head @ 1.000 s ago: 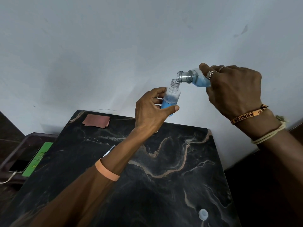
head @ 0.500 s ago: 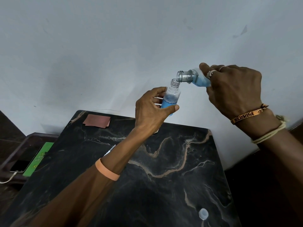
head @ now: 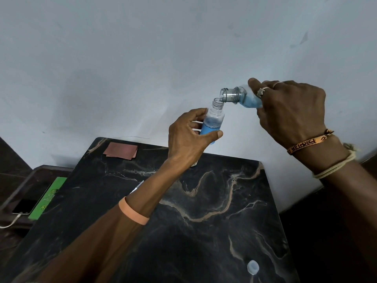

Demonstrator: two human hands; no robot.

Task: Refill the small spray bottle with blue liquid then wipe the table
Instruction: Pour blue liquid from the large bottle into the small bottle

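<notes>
My left hand grips the small clear spray bottle upright above the far edge of the black marble table. The bottle has no cap and holds blue liquid to about half its height. My right hand holds a larger clear bottle tilted on its side, its open mouth right over the small bottle's neck. Blue liquid lies in the lower side of the larger bottle. A brown cloth lies folded at the table's far left corner.
A pale bottle cap sits near the table's front right. A thin white part shows beside my left forearm. Left of the table, a lower dark surface carries a green card and a phone with a white cable. A grey wall stands behind.
</notes>
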